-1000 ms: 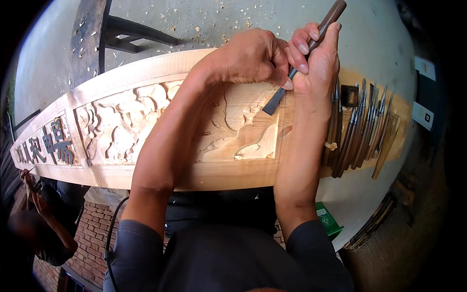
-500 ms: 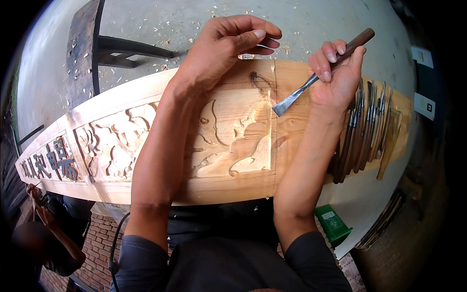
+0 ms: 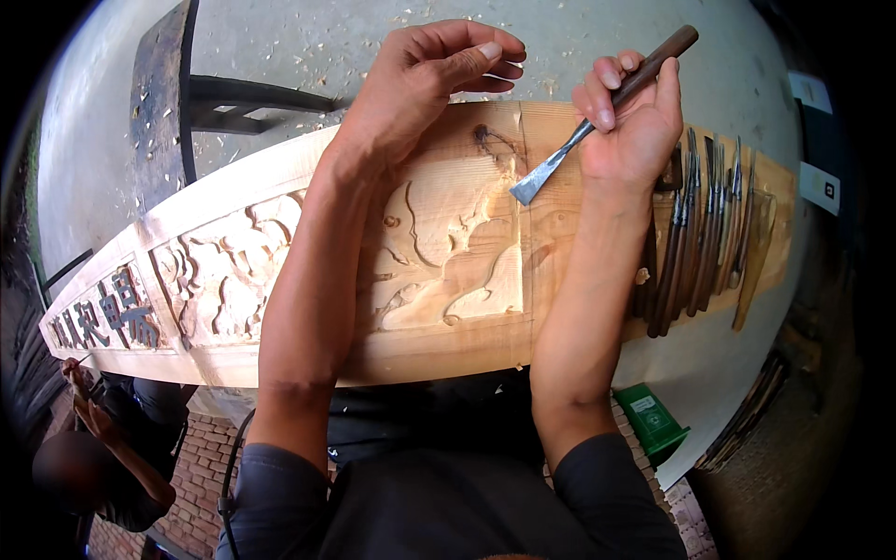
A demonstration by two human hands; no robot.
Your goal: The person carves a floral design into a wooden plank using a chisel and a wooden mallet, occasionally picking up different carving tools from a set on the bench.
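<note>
A long wooden board [image 3: 448,353] with carved relief panels stretches across in front of me. My right hand [image 3: 633,131] is closed around the dark wooden handle of a flat chisel [image 3: 566,155]. Its broad steel blade slants down to the left, by the right edge of the carved panel; whether it touches the wood I cannot tell. Over the board's far edge, my left hand [image 3: 425,75] holds nothing, with its fingers loosely curved and the thumb apart from them. My left forearm crosses above the carving and hides part of it.
Several carving tools [image 3: 695,243] lie side by side on the board's right end. A dark bench [image 3: 161,103] stands beyond, at the far left, among wood shavings. Another person's hands [image 3: 89,401] work at the board's left end. A green bin [image 3: 651,425] sits below right.
The whole view has shifted slightly. Both hands and the chisel appear a little higher and further left in the picture. My grip on the chisel looks the same.
</note>
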